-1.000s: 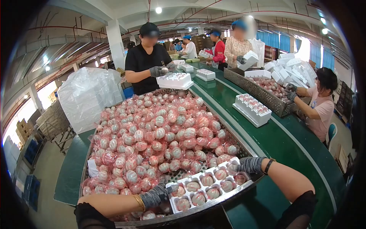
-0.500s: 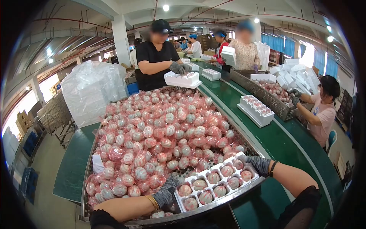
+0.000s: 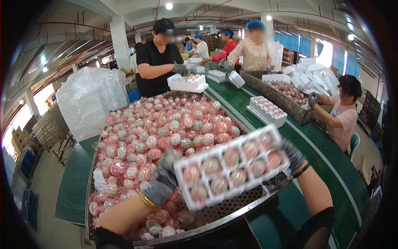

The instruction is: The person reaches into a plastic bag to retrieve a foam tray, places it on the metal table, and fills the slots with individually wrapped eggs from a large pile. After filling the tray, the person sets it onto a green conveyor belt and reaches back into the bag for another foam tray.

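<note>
A white foam egg tray (image 3: 229, 189) is held up, tilted, above the near edge of a perforated metal bin (image 3: 251, 198). Two rows of round eggs in clear, red-printed wrap (image 3: 211, 165) fill its cups. My left hand (image 3: 162, 177), in a grey glove and blurred, grips the tray's left end. At the right end my gloved right hand (image 3: 293, 156) is closed on it, its fingers partly hidden. Loose wrapped eggs (image 3: 174, 126) are heaped in the bin beyond and left of the tray.
A green conveyor (image 3: 306, 149) runs along the right, carrying a filled foam tray (image 3: 267, 111). Opposite, a person in black (image 3: 159, 62) handles another tray. Two people work by a second bin (image 3: 277, 97) and piled white foam trays (image 3: 317, 79). Plastic-wrapped stacks (image 3: 93, 101) stand left.
Both my hands have lifted the filled tray off the bin's near edge, up and toward the left, baring the perforated floor. Across the conveyor, a person has lowered a foam tray.
</note>
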The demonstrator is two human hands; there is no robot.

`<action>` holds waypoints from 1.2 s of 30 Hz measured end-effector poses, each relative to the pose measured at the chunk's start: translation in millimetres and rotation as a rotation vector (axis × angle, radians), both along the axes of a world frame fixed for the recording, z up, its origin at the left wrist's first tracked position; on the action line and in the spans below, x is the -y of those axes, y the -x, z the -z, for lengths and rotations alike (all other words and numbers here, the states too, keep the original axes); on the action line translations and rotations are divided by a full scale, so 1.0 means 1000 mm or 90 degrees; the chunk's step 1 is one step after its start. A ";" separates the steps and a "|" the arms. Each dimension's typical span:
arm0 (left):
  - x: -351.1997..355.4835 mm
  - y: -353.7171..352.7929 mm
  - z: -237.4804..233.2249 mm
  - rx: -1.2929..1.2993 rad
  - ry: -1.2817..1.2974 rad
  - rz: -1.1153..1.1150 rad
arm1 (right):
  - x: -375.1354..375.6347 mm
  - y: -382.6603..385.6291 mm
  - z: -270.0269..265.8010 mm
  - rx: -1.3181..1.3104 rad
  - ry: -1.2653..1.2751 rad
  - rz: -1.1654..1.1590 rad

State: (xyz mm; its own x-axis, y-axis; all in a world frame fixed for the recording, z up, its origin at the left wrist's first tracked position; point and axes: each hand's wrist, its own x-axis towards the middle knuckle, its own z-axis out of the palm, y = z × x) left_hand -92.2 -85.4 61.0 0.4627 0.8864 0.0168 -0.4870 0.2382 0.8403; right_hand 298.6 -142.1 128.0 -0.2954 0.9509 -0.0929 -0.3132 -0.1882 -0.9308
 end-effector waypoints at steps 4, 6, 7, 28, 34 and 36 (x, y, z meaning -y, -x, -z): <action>0.023 -0.005 -0.062 -0.010 -0.246 -0.172 | -0.007 -0.095 0.020 -0.202 -0.202 0.218; 0.029 0.007 -0.054 -0.251 -0.332 -0.185 | 0.003 -0.117 0.026 -0.242 -0.263 0.298; 0.034 0.021 -0.040 -0.387 -0.376 -0.168 | 0.013 -0.117 0.019 -0.254 -0.269 0.316; 0.072 0.109 0.009 -1.220 -0.776 -0.094 | 0.101 -0.258 0.248 0.232 -0.009 1.142; 0.074 0.104 0.004 -1.249 -0.763 -0.089 | 0.119 -0.220 0.254 0.157 0.011 1.005; 0.074 0.105 0.006 -1.235 -0.784 -0.107 | 0.109 -0.216 0.259 0.163 -0.034 0.978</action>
